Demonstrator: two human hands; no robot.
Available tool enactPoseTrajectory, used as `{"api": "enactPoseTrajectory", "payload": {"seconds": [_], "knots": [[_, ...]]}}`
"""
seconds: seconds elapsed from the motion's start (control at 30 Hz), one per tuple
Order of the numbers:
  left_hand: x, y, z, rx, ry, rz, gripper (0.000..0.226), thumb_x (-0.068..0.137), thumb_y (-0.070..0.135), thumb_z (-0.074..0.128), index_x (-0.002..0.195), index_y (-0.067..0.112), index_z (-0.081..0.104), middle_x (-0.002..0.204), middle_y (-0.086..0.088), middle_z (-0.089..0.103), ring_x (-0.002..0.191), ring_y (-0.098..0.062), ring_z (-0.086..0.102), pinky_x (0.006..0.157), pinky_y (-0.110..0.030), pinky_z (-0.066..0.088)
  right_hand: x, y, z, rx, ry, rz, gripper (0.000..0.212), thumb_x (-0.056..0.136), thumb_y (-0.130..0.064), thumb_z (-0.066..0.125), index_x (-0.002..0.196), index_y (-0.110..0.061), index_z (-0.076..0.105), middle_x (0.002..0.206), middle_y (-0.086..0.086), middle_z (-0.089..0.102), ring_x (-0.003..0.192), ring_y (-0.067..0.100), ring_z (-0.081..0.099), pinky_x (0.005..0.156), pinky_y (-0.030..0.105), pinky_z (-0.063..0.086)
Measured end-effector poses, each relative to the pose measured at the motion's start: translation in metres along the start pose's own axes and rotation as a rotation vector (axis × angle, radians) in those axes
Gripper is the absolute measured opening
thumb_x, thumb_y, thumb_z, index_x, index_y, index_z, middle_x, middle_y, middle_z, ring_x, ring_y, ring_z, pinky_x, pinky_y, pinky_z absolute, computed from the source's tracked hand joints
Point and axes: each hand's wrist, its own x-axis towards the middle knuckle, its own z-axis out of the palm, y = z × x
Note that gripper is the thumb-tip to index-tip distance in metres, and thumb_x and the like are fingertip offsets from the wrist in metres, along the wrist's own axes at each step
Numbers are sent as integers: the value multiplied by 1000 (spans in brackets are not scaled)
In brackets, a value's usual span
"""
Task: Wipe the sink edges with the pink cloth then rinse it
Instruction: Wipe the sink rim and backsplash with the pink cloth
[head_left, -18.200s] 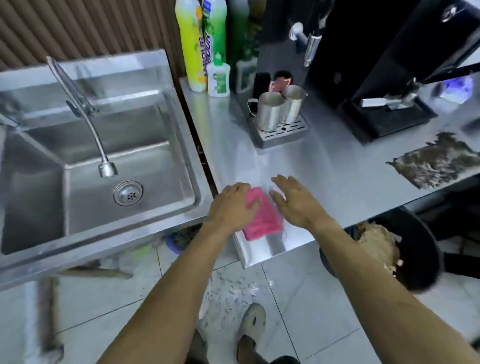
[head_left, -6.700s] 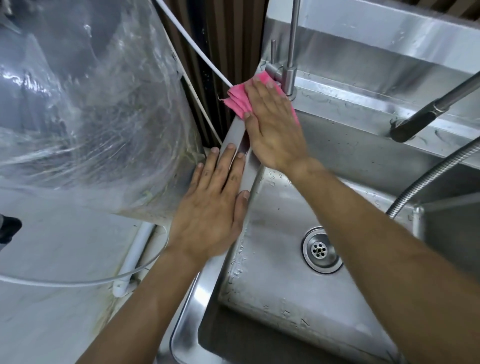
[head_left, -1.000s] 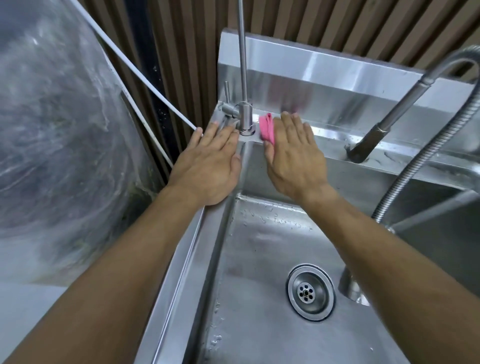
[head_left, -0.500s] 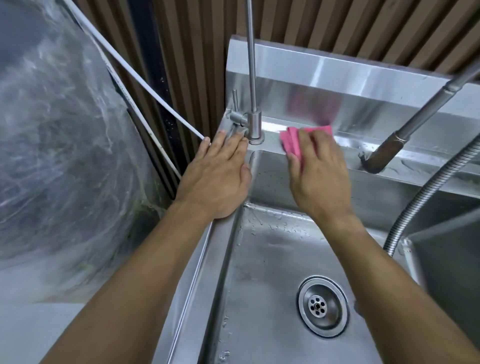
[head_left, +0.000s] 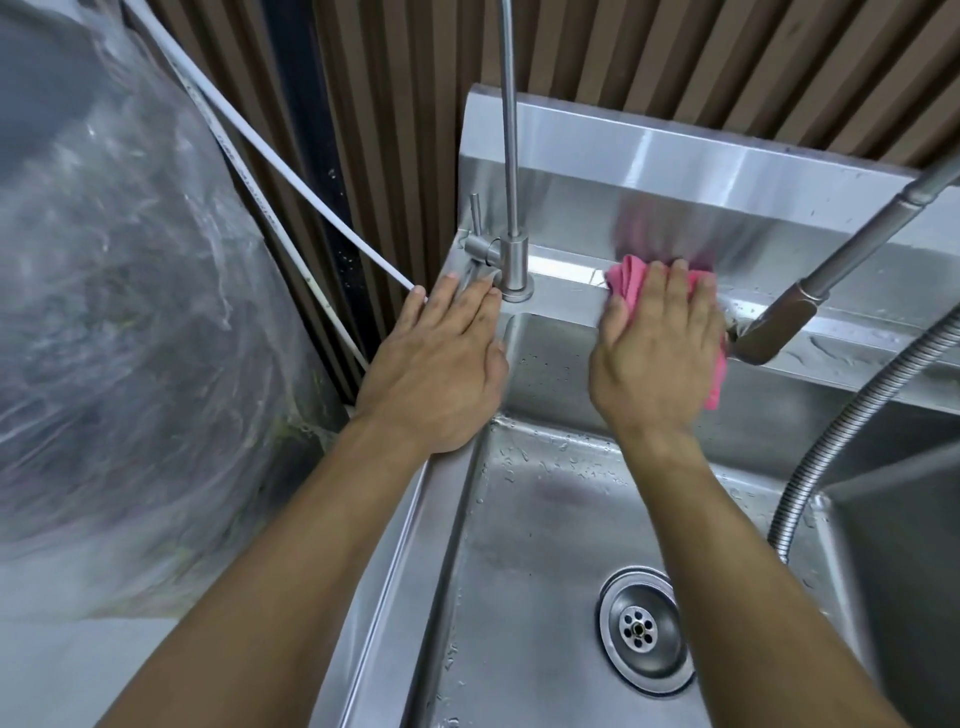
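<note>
From the head camera, the right hand (head_left: 657, 348) lies flat on the pink cloth (head_left: 626, 278), pressing it onto the back ledge of the stainless sink (head_left: 566, 306), between the slim tap (head_left: 511, 260) and the base of the larger pull-out faucet (head_left: 769, 332). Its fingers (head_left: 680, 291) are spread and extended over the cloth rather than curled round it — a palm press, not a pinch. Pink shows past the fingertips and again at the hand's right edge, where a corner droops toward the basin. The left hand (head_left: 441, 364) rests open on the sink's left rim, holding nothing.

The cloth looks thin, soft and light, probably damp, though that is hard to tell here. It should bunch and slide easily on wet steel, so flat pressure suits wiping; for rinsing, gathering it by the loose hanging corner or scrunching it into the palm seems best.

Water beads dot the basin floor near the drain (head_left: 647, 629).
</note>
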Motion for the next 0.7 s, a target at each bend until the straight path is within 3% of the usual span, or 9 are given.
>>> {"api": "enactPoseTrajectory", "payload": {"seconds": [0.1, 0.2, 0.3, 0.4, 0.53, 0.63, 0.7], "knots": [[1, 0, 1, -6, 3, -4, 72, 97, 42, 3, 165, 18, 10, 174, 3, 5, 160, -19, -4, 130, -42, -3, 2, -44, 3, 30, -116, 88, 61, 112, -33, 20, 163, 1, 17, 171, 24, 14, 159, 41, 11, 130, 49, 4], [1, -2, 1, 1, 10, -4, 76, 95, 45, -1, 165, 18, 13, 173, 3, 7, 160, -19, -2, 130, -42, -1, -4, -57, 5, 104, -176, -191, 62, 110, -35, 21, 162, -1, 25, 169, 21, 21, 158, 39, 18, 129, 48, 7], [1, 0, 0, -11, 4, -4, 73, 97, 43, 3, 165, 18, 12, 174, 3, 6, 160, -19, -3, 130, -42, -2, 5, -17, -2, 61, -190, -421, 59, 111, -44, 26, 161, -13, 34, 168, 10, 32, 157, 31, 26, 129, 46, 14], [0, 0, -2, -13, -9, -4, 73, 97, 43, 2, 165, 18, 10, 174, 3, 5, 160, -18, -4, 130, -42, -3, 6, 15, -9, 11, -161, -350, 60, 110, -47, 28, 161, -17, 35, 168, 7, 33, 158, 29, 24, 128, 50, 16], [0, 0, -2, -22, 2, -9, 73, 97, 44, 2, 165, 18, 11, 174, 3, 5, 160, -18, -4, 130, -42, -2, -1, -10, -5, 58, -153, -247, 66, 103, -43, 29, 159, -7, 37, 168, 15, 31, 157, 36, 25, 128, 52, 17], [2, -1, -1, -36, 2, -11, 72, 98, 43, 5, 165, 18, 12, 174, 3, 6, 160, -18, -3, 130, -41, -2, 1, -28, -5, 55, -273, -333, 77, 101, -53, 29, 163, -7, 26, 171, 15, 21, 159, 35, 16, 130, 49, 8], [1, -1, -1, -27, -3, -13, 72, 97, 43, 5, 165, 18, 12, 174, 4, 6, 160, -18, -3, 130, -41, -2, 4, -23, -9, 40, -341, -452, 80, 100, -49, 43, 165, -9, 19, 173, 13, 15, 161, 33, 10, 131, 45, 2]]}}
